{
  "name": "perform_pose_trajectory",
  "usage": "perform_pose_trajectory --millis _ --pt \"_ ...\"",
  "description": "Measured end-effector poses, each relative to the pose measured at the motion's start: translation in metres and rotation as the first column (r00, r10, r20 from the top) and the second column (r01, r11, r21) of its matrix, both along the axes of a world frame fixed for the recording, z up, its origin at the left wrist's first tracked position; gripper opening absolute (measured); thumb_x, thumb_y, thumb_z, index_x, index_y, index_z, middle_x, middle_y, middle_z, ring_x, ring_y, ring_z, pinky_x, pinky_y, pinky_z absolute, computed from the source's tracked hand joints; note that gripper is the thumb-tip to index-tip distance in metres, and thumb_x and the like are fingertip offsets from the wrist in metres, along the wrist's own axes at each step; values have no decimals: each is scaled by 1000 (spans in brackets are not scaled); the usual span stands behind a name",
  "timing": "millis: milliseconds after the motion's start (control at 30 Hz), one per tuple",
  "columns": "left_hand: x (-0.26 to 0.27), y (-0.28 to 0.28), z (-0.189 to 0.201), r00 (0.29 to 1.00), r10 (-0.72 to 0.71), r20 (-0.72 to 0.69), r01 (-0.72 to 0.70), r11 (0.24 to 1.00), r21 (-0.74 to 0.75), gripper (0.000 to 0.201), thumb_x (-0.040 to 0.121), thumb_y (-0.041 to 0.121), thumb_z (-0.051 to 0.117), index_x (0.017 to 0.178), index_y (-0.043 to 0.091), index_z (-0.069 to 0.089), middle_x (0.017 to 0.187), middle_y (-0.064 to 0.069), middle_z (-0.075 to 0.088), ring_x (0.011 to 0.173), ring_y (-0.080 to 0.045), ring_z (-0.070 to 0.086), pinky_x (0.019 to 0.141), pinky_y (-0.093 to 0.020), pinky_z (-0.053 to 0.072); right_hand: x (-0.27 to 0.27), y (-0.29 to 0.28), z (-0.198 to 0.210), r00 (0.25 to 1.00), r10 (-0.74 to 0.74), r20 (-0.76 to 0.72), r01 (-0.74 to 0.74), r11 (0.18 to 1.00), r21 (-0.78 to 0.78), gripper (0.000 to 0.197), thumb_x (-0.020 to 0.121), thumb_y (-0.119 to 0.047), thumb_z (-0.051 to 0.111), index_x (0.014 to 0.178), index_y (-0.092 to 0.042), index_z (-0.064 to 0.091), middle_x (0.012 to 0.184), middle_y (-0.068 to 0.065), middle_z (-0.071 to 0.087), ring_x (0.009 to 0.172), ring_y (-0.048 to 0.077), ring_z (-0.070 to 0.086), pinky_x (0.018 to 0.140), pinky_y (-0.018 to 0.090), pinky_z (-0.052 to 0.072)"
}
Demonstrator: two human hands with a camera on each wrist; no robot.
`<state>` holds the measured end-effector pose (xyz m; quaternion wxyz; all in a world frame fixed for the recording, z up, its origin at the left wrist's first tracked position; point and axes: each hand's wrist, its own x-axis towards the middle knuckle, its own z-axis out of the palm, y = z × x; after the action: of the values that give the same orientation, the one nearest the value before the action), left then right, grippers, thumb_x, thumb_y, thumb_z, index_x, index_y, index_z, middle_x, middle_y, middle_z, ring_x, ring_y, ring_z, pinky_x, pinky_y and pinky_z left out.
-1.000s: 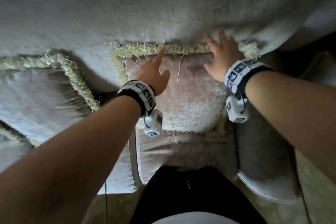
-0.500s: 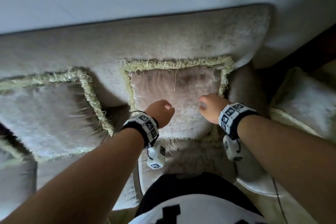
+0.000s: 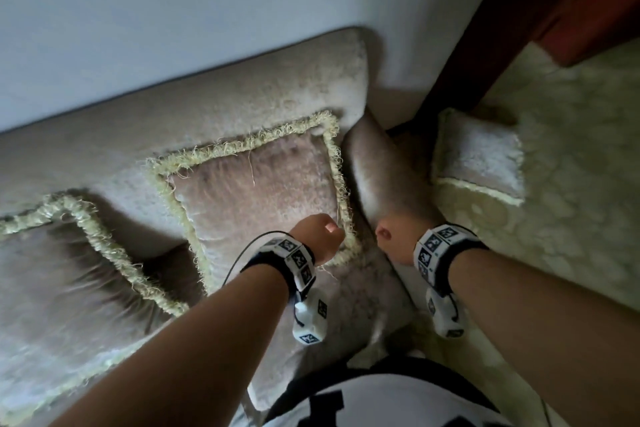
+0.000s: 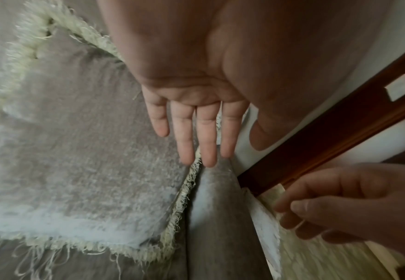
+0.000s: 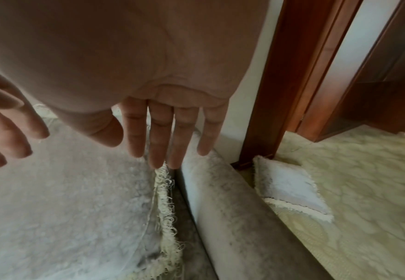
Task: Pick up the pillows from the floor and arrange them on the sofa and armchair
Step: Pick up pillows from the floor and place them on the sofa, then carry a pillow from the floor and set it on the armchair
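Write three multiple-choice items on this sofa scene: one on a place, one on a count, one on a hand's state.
1. Where is the pillow not yet picked up? A on the floor beside the sofa arm; B on the seat; C in a hand.
2. How many fringed pillows lean on the sofa back? A one; B two; C four.
3. What does the left hand hold? A a pillow; B fringe; C nothing.

Key: 1 A, the floor pillow lies past the sofa arm. 2 B, the right pillow and left pillow. 3 C, the left hand shows straight, free fingers.
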<state>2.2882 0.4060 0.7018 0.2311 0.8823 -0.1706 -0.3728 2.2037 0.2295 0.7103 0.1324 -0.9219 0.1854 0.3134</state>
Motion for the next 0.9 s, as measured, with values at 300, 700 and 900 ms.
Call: perform_pose_trajectory --millis 300,700,900 --pt "-92 -141 13 975 -221 33 220 975 31 24 94 40 55 92 19 66 107 -4 70 96 -23 63 82 -29 48 -121 -114 11 980 -192 55 186 977 102 26 99 -26 45 76 -17 51 86 6 54 85 26 55 74 32 43" --pt "-298 -388 1 898 -439 -34 440 892 100 32 100 29 49 111 7 69 110 -11 70 104 -29 66 83 -28 49 -349 -351 -14 897 -442 -16 439 884 163 30 103 -35 40 97 -16 63 94 8 64 81 26 60 72 33 49" --pt "-325 -448 9 901 -427 -72 432 896 98 31 98 28 48 95 5 68 99 -10 71 92 -27 68 86 -45 57 -379 -410 -29 865 -501 -18 496 852 165 28 102 -30 42 78 -21 51 95 9 64 81 25 59 71 34 47"
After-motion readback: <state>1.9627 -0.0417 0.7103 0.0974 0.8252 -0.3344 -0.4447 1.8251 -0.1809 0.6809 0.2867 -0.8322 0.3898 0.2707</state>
